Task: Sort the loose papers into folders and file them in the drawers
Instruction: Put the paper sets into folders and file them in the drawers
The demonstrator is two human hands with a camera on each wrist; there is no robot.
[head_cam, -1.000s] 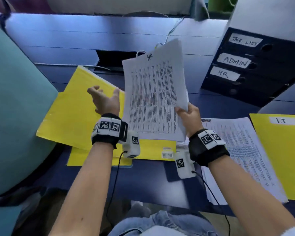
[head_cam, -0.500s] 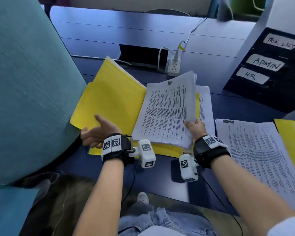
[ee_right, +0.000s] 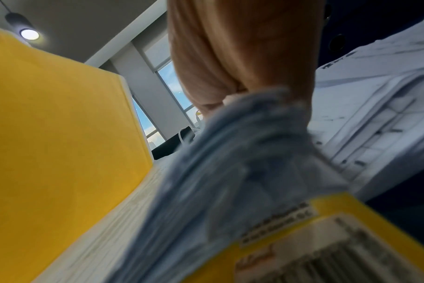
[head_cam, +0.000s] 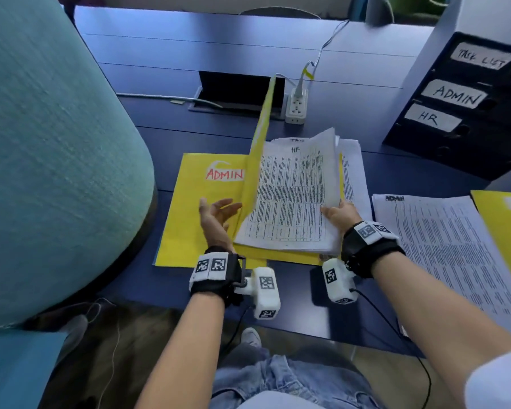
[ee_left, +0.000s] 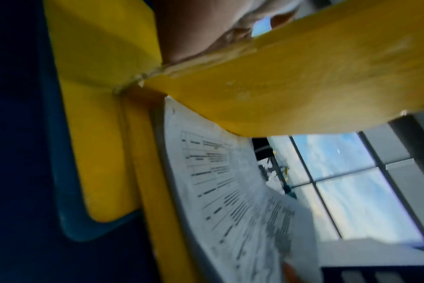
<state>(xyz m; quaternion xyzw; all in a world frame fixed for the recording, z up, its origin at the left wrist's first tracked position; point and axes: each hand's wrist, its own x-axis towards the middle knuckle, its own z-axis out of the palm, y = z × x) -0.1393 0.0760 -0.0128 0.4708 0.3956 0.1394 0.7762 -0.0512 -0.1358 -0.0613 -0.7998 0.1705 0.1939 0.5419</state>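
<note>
A stack of printed papers marked HR [head_cam: 292, 196] lies inside an open yellow folder on the blue desk [head_cam: 189, 54]. My right hand [head_cam: 335, 209] pinches the stack's right edge, seen close in the right wrist view as fingers [ee_right: 230, 57] on the paper bundle [ee_right: 242, 153]. My left hand [head_cam: 222, 209] is palm up with straight fingers against the folder's cover [head_cam: 260, 149], which stands nearly on edge over the papers. The left wrist view shows that cover [ee_left: 303, 76] arching above the sheets [ee_left: 230, 191]. Under it lies a yellow folder marked ADMIN [head_cam: 195, 208].
A dark drawer unit [head_cam: 460, 128] labelled TASK LIST, ADMIN and HR stands at the right rear. A pile of ADMIN sheets [head_cam: 443, 246] and another yellow folder [head_cam: 502, 219] lie to the right. A teal chair back [head_cam: 56, 143] fills the left. A power strip [head_cam: 297, 106] sits behind the folder.
The HR stack came down from mid-air into the open folder. My left hand has lifted the cover from flat on the left to nearly upright over the papers.
</note>
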